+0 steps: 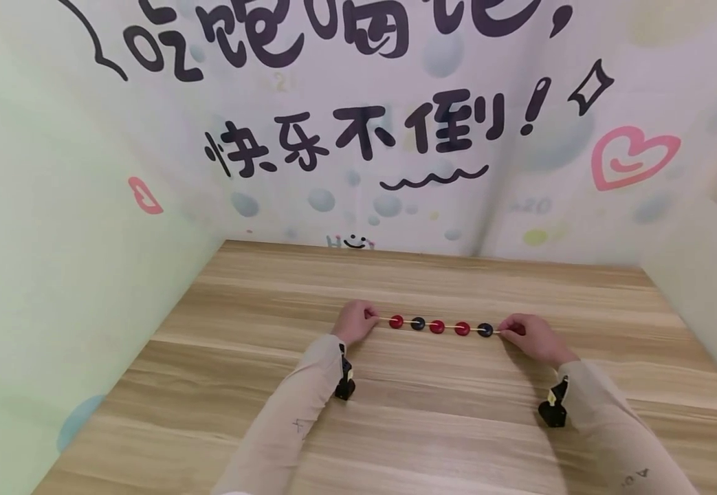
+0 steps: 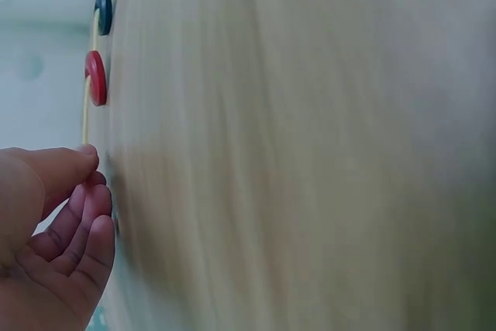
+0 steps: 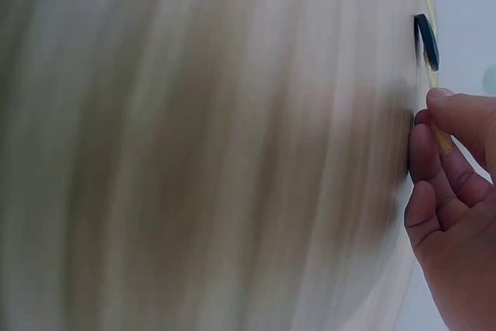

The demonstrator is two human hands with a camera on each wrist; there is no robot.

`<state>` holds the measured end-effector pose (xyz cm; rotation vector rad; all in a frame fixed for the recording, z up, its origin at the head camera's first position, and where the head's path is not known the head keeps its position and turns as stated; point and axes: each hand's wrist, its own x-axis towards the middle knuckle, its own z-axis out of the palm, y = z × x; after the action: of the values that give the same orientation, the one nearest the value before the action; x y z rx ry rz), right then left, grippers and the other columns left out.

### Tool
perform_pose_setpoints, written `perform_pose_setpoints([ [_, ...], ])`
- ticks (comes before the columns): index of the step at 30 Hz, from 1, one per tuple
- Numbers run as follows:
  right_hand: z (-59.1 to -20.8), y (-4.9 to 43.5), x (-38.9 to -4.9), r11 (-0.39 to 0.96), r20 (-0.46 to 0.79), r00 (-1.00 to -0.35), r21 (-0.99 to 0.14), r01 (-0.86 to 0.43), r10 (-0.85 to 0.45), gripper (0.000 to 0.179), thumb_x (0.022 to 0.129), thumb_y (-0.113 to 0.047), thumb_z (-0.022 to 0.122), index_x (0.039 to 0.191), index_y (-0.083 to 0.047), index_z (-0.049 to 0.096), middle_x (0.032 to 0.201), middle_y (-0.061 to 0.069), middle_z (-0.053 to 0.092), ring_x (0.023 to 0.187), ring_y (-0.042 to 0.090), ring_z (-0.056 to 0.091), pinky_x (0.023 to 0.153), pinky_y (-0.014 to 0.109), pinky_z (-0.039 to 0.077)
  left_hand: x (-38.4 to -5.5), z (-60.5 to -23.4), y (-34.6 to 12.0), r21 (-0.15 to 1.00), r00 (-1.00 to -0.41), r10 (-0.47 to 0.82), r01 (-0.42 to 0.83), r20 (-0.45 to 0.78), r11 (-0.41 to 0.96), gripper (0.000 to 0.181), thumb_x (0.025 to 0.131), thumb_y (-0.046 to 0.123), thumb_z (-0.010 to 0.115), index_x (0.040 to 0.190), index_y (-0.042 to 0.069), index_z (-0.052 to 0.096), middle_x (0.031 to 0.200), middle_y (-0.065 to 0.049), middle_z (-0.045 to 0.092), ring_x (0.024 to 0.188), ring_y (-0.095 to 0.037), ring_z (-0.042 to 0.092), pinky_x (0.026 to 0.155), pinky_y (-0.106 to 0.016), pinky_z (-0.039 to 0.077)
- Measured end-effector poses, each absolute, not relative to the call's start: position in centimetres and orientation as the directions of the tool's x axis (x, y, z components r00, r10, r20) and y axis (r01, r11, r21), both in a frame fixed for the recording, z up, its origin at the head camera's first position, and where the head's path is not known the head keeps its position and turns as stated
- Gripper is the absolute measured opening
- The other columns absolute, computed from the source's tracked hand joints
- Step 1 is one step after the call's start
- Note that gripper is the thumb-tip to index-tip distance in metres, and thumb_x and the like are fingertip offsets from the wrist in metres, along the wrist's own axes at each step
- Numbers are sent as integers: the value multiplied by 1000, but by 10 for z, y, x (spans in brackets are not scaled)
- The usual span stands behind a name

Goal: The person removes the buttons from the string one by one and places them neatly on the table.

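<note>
5 discs [image 1: 436,327] (3 red, 2 dk blue) on 1 cord [image 1: 385,318] btwn hands, over table [image 1: 407,412]; contact w/ it unclear. L hand [image 1: 355,323] & R hand [image 1: 536,338] each pinch a cord end, thumb vs. finger, prob. to keep it straight. End discs just beyond fingertips, not touched; cord tip pokes past R pinch.
</note>
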<state>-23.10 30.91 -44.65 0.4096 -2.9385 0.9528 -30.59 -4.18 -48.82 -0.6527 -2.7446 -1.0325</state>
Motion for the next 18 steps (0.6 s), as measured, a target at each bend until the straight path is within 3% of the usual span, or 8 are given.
perform_pose_setpoints([
  [4, -447, 295, -236, 766, 119, -957, -577, -282, -263, 5, 83, -7, 60, 81, -3, 63, 80, 4, 61, 76, 17, 54, 70, 34, 44, -313, -497, -57, 616, -907, 341, 418, 245, 668, 10, 79, 19, 64, 71, 13, 65, 66, 3, 58, 61, -11, 53, 58, -24, 42],
  [6, -447, 288, -238, 760, 123, -952, -576, -300, -282, 5, 83, -7, 60, 81, -4, 63, 80, 4, 61, 76, 17, 54, 70, 34, 44, -295, -472, -59, 621, -935, 307, 347, 175, 703, 8, 79, 11, 64, 73, 6, 66, 69, -3, 60, 65, -15, 54, 62, -27, 44],
  [9, -448, 279, -241, 755, 119, -946, -577, -312, -300, 5, 84, -8, 60, 81, -5, 63, 80, 3, 61, 76, 17, 54, 70, 35, 44, -281, -456, -66, 605, -939, 292, 342, 183, 719, 6, 79, 6, 63, 75, 1, 65, 70, -6, 59, 64, -14, 53, 61, -25, 43],
  [18, -450, 257, -247, 736, 119, -938, -591, -331, -327, 5, 83, -7, 60, 81, -4, 63, 80, 3, 61, 75, 16, 54, 69, 34, 44, -277, -449, -86, 601, -953, 259, 301, 159, 741, 4, 79, 4, 62, 76, 1, 64, 71, -4, 59, 66, -13, 52, 62, -25, 43],
])
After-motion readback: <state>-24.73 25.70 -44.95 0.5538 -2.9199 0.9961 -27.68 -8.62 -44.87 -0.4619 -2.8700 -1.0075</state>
